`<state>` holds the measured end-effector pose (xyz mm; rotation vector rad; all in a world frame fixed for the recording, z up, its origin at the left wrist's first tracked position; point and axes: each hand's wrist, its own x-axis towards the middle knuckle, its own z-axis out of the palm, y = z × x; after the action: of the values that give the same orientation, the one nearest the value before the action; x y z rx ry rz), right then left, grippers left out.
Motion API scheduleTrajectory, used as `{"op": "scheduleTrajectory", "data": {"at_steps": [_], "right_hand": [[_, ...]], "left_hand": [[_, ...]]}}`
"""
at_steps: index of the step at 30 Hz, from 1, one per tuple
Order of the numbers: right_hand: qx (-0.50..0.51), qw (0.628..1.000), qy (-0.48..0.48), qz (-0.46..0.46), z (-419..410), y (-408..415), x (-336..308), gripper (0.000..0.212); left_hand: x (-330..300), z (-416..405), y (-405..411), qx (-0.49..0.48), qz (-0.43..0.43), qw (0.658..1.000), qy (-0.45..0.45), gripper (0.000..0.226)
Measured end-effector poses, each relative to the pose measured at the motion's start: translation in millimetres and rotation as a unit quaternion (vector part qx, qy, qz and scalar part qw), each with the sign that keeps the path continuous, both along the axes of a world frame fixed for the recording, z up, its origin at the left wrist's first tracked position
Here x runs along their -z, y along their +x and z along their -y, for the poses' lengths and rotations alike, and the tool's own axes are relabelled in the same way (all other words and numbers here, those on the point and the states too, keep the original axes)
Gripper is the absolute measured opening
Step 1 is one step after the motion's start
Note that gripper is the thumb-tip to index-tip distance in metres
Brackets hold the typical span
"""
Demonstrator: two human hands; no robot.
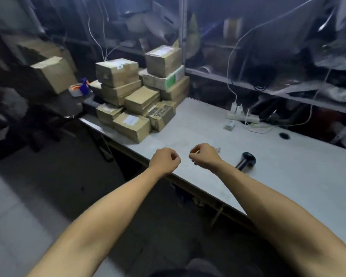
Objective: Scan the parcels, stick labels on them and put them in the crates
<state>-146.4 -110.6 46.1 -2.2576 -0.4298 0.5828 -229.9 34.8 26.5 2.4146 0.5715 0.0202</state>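
Note:
A pile of several brown cardboard parcels [140,96] stands on the far left end of the grey table [208,124]; some carry white labels. The nearest parcel [132,125] lies at the table's left edge. A black handheld scanner [246,160] lies on the table just right of my right hand. My left hand [164,160] hovers over the table's front edge with its fingers curled, and nothing shows in it. My right hand [205,155] is close beside it, fingers curled round a small pale strip [218,149] that sticks out past the knuckles. No crate is in view.
A tape dispenser [81,89] sits on a dark stool left of the parcels, with more boxes [54,73] behind it. A white power strip [242,116] with cables lies at the table's back edge. Cluttered metal shelves [288,86] stand behind the table. Grey floor lies to the left.

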Motion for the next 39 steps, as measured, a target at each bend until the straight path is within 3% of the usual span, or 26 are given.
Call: {"op": "scheduleTrajectory", "data": {"at_steps": [11,17,21,25,28,30,33,35,37,39], "right_hand": [[-0.039,0.998,0.002,-0.059,-111.3,133.3,45.3,0.015],[-0.009,0.994,0.019,-0.107,-144.9,208.3,55.3,0.016],[0.011,0.989,0.020,-0.148,-155.6,236.5,65.3,0.013],[0.035,0.982,0.027,-0.182,-161.2,261.8,81.1,0.010],[0.061,0.977,0.042,-0.201,-164.6,282.2,92.8,0.008],[0.076,0.973,0.060,-0.210,-167.9,294.8,97.4,0.007],[0.120,0.959,0.107,-0.233,-168.8,305.2,104.2,0.013],[0.167,0.936,0.169,-0.259,-167.8,305.8,107.0,0.037],[0.221,0.895,0.229,-0.311,-159.5,302.1,108.1,0.065],[0.239,0.831,0.326,-0.382,-145.0,293.1,108.9,0.068]], "left_hand": [[28.3,-124.1,118.5,-0.051,-0.008,0.999,0.005,0.010],[47.8,-175.0,195.5,-0.054,-0.011,0.996,0.066,0.030],[59.1,-197.5,235.5,-0.056,-0.059,0.992,0.093,0.069],[71.9,-215.2,272.5,-0.047,-0.128,0.983,0.126,0.092],[79.2,-222.9,292.9,-0.044,-0.173,0.968,0.177,0.088],[77.4,-224.5,303.3,-0.063,-0.152,0.970,0.176,0.078],[74.9,-223.4,304.2,-0.099,-0.092,0.990,0.044,0.072],[69.7,-220.1,306.0,-0.097,-0.049,0.984,-0.140,0.061],[67.1,-212.1,307.6,-0.096,-0.033,0.930,-0.353,0.043],[64.9,-197.5,304.3,-0.089,-0.058,0.859,-0.500,0.031]]}}
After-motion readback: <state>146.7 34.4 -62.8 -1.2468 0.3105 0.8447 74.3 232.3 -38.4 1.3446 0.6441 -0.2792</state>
